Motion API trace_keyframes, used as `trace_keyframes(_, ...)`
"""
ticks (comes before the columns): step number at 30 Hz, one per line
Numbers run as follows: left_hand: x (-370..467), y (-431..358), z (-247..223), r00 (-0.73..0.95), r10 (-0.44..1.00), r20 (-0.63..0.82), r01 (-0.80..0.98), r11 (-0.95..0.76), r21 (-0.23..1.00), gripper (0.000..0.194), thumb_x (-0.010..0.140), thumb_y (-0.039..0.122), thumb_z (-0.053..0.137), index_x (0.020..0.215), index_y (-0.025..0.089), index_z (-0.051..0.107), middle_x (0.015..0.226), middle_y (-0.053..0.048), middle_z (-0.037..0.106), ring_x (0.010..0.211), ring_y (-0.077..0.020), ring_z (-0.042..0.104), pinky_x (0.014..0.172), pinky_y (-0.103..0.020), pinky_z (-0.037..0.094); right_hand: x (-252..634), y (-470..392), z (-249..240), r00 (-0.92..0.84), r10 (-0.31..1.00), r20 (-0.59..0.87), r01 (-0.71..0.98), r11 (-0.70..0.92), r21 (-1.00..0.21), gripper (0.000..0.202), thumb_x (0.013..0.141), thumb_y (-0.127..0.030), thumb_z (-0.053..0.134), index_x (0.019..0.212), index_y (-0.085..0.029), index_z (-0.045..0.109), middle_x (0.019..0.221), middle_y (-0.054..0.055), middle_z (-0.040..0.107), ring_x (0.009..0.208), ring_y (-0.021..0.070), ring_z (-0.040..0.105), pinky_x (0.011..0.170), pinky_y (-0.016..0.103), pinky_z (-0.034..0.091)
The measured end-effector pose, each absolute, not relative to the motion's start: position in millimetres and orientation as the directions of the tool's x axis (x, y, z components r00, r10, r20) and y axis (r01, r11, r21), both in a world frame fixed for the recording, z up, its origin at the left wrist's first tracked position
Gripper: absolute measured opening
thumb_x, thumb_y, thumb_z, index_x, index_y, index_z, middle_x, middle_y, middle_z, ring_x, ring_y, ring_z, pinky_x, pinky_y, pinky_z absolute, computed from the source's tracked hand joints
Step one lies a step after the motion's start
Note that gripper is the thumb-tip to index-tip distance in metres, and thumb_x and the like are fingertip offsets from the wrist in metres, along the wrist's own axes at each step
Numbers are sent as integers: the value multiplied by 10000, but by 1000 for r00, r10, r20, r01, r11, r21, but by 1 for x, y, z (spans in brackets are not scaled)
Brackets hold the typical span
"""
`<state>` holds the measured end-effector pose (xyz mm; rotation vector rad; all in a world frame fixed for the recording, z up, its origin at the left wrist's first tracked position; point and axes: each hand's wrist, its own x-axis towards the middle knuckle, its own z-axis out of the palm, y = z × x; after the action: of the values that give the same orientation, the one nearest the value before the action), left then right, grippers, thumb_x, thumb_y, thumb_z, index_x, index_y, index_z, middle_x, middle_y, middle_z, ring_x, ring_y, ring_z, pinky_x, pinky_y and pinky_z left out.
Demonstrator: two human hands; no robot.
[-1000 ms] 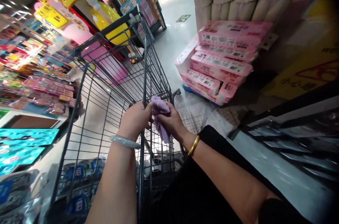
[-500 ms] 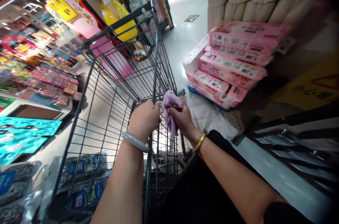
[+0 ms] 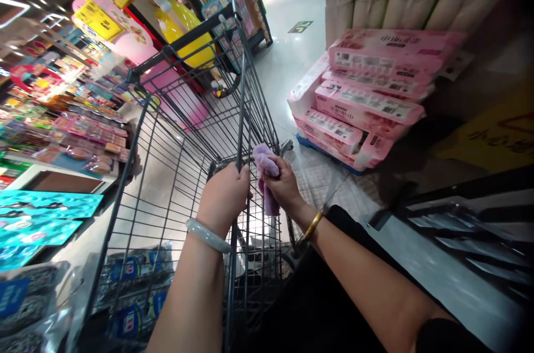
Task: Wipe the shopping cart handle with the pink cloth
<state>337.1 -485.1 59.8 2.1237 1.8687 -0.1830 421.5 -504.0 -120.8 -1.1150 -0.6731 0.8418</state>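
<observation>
At the near rim of the wire cart, the left hand has its fingers wrapped around a bar. Just beside it, the right hand clutches a purple cloth.

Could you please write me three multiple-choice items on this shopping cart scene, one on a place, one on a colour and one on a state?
1. Where do the pink packs lie?
A. inside the cart
B. stacked on the floor to the right of the cart
C. on the left shelf

2. What colour is the cloth in the right hand?
A. purple
B. green
C. white

3. What is the left hand doing?
A. hanging free
B. holding a bottle
C. gripping a bar of the cart

Answers:
1. B, the packs sit in a pile by the white rolls, outside the wire basket.
2. A, the bunched cloth shows pale purple between the fingers.
3. C, its fingers are wrapped round the dark cart bar.
</observation>
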Motion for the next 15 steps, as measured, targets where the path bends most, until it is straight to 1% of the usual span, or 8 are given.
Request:
trace_keyframes(2, 337, -485, 59, 150, 947, -285, 984, -114, 138, 375, 1062, 462, 373, 1037, 200, 639, 794, -84, 768, 708, -258, 746, 636, -344, 505, 425, -501, -119, 522, 840, 149, -161, 269, -950, 414, 792, -224, 699, 1200, -285, 732, 1284, 48, 663, 1228, 236, 609, 1156, 402, 479)
trace_keyframes(3, 336, -485, 59, 151, 949, -279, 984, -117, 135, 376, 1063, 462, 373, 1041, 197, 640, 799, -90, 768, 714, -261, 747, 644, -349, 511, 426, -500, -122, 516, 849, 112, -175, 233, -957, 423, 791, -212, 688, 1206, -277, 731, 1276, 49, 669, 1228, 238, 610, 1166, 415, 470)
trace_keyframes(6, 336, -486, 59, 144, 950, -277, 985, -110, 133, 373, 1065, 459, 371, 1044, 193, 631, 783, -90, 768, 711, -260, 746, 647, -354, 511, 427, -499, -138, 497, 859, -124, -316, 46, -948, 443, 785, -198, 665, 1223, -244, 712, 1164, 43, 717, 1141, 236, 643, 1112, 435, 515)
trace_keyframes(7, 336, -486, 59, 142, 949, -281, 985, -107, 136, 369, 1065, 459, 371, 1046, 195, 628, 766, -81, 765, 704, -257, 744, 642, -352, 505, 426, -500, -140, 488, 859, -156, -347, 27, -937, 445, 787, -206, 668, 1229, -242, 709, 1136, 40, 726, 1117, 234, 649, 1085, 429, 535)
trace_keyframes(10, 337, -487, 60, 149, 945, -292, 984, -112, 140, 363, 1062, 458, 374, 1053, 197, 626, 725, -58, 751, 681, -244, 736, 633, -341, 488, 422, -500, -133, 493, 869, -37, -346, 157, -925, 451, 816, -255, 685, 1266, -266, 707, 1185, 49, 712, 1094, 232, 659, 1016, 400, 576)
trace_keyframes(12, 338, -487, 61, 155, 943, -296, 984, -119, 136, 374, 1061, 460, 372, 1058, 192, 633, 737, -60, 751, 679, -239, 733, 640, -339, 485, 421, -499, -126, 518, 853, 67, -296, 252, -922, 471, 826, -272, 696, 1297, -285, 703, 1290, 60, 674, 1141, 235, 652, 1044, 402, 565)
trace_keyframes(13, 339, -487, 62, 151, 943, -298, 984, -115, 133, 378, 1060, 459, 372, 1061, 189, 636, 749, -64, 753, 682, -239, 733, 644, -340, 486, 422, -498, -126, 537, 839, 81, -271, 263, -926, 475, 819, -270, 705, 1294, -284, 707, 1331, 65, 656, 1184, 239, 639, 1087, 411, 541)
trace_keyframes(15, 341, -488, 64, 128, 942, -310, 987, -90, 136, 379, 1061, 461, 369, 1068, 188, 633, 768, -69, 759, 685, -241, 735, 638, -342, 483, 423, -494, -134, 561, 828, -1, -306, 206, -930, 466, 788, -261, 724, 1254, -270, 719, 1330, 65, 665, 1241, 250, 616, 1154, 440, 495)
